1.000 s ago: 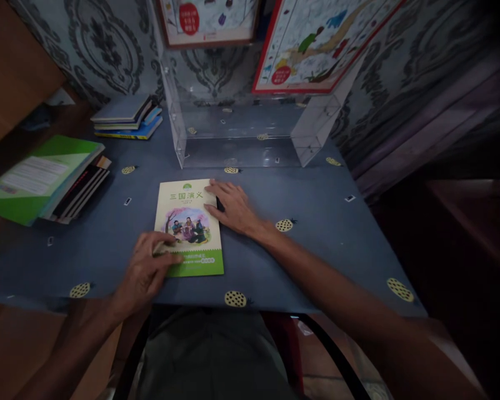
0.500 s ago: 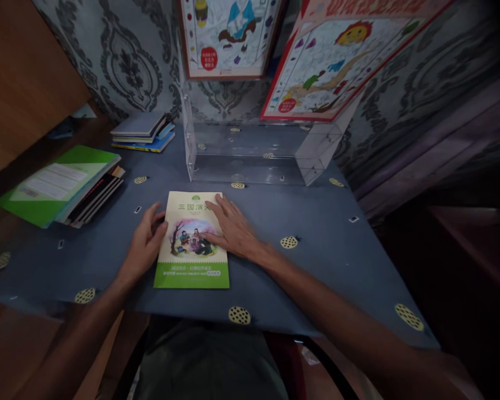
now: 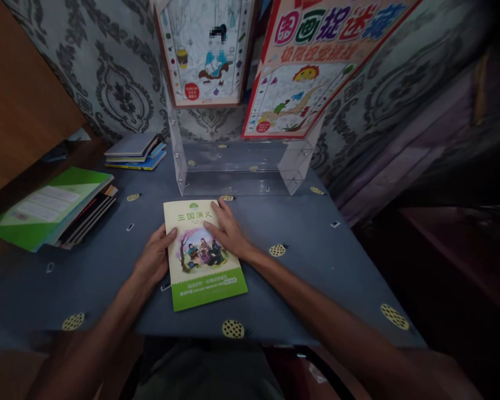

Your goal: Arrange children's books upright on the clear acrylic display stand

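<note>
Blue-clothed table (image 3: 300, 300) took up most of the view. Clear stand (image 3: 292, 171) at the back, red-edged picture book (image 3: 294, 103) up on it. Green-topped pile of books (image 3: 60, 203) sat at left, smaller stack of books (image 3: 133, 151) behind it.

Paperback book (image 3: 206, 289) was at the near side of the table, cover up, slightly askew, between both hands; couldn't tell if it was fully lifted. Looked thin and light, bendy, cover probably a bit slick, corners easy to crease. Best hold was likely mid-height on both long edges, thumbs on top.

Left hand (image 3: 153, 256) pinched the left edge, thumb over the cover, other fingers mostly hidden behind. Right hand (image 3: 230, 229) lay on the upper right edge, thumb and a finger on the cover; couldn't tell if any fingers gripped underneath.
</note>
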{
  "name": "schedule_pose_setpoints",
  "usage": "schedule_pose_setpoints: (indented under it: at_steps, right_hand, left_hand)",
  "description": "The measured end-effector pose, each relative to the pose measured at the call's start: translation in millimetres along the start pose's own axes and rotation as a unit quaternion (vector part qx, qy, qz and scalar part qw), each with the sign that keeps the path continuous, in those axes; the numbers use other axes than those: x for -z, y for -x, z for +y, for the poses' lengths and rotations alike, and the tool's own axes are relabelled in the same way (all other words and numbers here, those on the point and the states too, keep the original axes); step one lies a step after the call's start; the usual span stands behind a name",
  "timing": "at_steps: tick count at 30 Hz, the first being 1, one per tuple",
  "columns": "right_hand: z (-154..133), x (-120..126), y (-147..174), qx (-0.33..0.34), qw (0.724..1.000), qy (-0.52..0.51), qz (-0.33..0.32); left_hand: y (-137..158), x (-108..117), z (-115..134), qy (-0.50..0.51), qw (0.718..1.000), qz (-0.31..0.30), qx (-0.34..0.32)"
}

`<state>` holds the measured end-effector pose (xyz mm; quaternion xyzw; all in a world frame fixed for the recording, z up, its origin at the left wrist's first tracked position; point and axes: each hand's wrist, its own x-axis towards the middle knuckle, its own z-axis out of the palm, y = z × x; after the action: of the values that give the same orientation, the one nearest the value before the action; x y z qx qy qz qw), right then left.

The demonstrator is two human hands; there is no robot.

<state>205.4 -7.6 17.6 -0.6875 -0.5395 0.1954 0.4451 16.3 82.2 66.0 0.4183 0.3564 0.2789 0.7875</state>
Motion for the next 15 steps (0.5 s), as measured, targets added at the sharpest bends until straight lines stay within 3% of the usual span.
schedule_pose_setpoints:
  at_steps: [2,4,7,10,12,15]
  right_hand:
    - [-2.0,1.5,-3.3,-0.031,0.995,-0.075,0.053]
    - [-6.8,2.3,-5.7,-0.062,0.974,-0.204,0.076]
    - [-16.2,2.9,-7.0,-0.118,0.905,-0.406,0.031]
    - [-24.4,3.0,-5.9,-0.154,0.859,-0.489,0.009]
    - [-28.8,2.7,-4.2,-0.157,0.855,-0.495,0.010]
    - [-34.7,3.1,-1.4,-0.133,0.875,-0.464,0.008]
  left_hand:
    - [-1.2,-3.1,0.3,0.007,1.000,0.003,0.000]
    - [-2.1,-7.4,1.1,0.010,1.000,0.008,-0.005]
    - [-3.1,-14.8,3.8,0.013,1.000,0.009,-0.026]
    - [-5.5,-20.7,9.3,0.015,0.998,0.012,-0.063]
    - [-7.9,-24.2,14.7,0.014,0.996,0.022,-0.091]
    - [-9.5,-31.9,25.0,0.007,0.991,0.047,-0.124]
